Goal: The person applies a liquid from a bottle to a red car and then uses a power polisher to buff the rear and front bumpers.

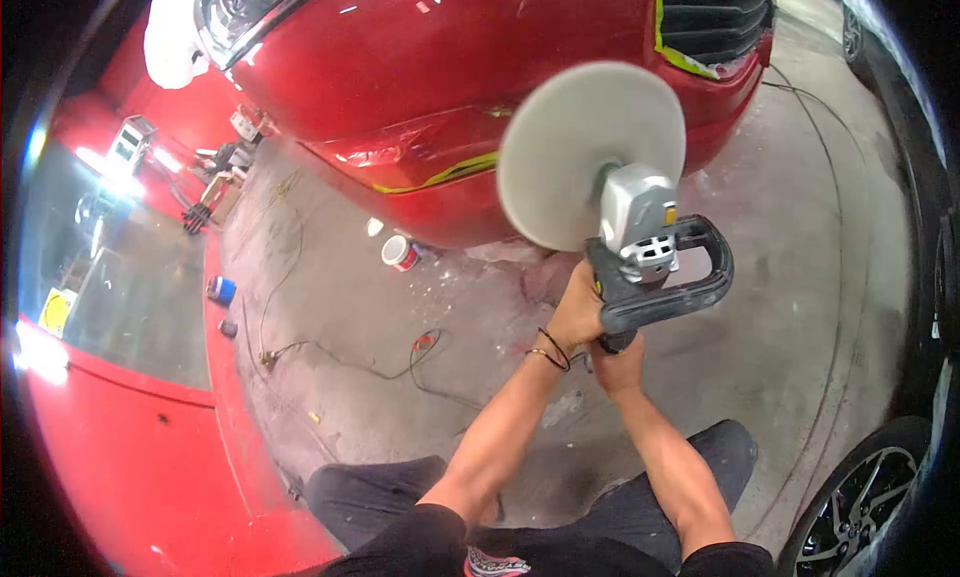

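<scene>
Both my hands hold a rotary polisher (641, 209) with a silver head and a black looped handle. My left hand (576, 309), dark bands at its wrist, is wrapped round the body just behind the head. Lower down, my right hand (619, 367) closes on the rear grip, its fingers partly hidden behind the tool. The large whitish pad (560, 157) faces the red car bumper (420, 67) and overlaps it in this view. Yellow-green masking tape (460, 169) runs along the lower bumper and borders the black grille (715, 17).
A white tub (398, 252) with a red label stands on the floor under the bumper. Cables (350, 362) trail across the concrete at left, and more lie at right. A blue container (221, 290) sits by the red wall. A dark car's wheel (862, 512) is close at lower right.
</scene>
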Available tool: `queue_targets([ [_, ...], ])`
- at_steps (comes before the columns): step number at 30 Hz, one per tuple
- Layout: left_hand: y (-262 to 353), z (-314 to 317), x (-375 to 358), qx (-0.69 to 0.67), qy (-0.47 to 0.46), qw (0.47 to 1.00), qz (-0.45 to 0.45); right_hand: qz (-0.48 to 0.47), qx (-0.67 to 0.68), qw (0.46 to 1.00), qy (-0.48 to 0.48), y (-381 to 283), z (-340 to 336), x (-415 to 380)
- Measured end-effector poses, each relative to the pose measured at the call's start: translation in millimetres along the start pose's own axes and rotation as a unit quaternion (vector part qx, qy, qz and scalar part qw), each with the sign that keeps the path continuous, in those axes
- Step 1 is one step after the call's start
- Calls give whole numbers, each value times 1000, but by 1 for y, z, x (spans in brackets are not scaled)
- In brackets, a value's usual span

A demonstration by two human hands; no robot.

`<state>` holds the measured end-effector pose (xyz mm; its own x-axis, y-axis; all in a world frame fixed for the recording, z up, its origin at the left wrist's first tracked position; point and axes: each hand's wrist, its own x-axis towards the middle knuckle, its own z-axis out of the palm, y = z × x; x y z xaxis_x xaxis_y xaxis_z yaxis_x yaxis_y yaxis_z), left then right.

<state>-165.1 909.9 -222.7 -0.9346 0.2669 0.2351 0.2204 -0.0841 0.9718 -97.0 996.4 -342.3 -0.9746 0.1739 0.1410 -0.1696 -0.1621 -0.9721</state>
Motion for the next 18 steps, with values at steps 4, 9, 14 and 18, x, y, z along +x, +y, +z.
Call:
queue_targets([
  [4,21,27,40,18,-32,998,-42,60,70,995,40,-3,3,11],
  [9,17,29,34,71,5,997,-35,69,40,996,28,11,-6,6],
  [14,74,10,-14,83,83,992,-33,19,56,990,-126,-33,-2,-3],
  [18,104,22,-13,174,111,978,-17,27,145,984,-103,-46,13,-13],
])
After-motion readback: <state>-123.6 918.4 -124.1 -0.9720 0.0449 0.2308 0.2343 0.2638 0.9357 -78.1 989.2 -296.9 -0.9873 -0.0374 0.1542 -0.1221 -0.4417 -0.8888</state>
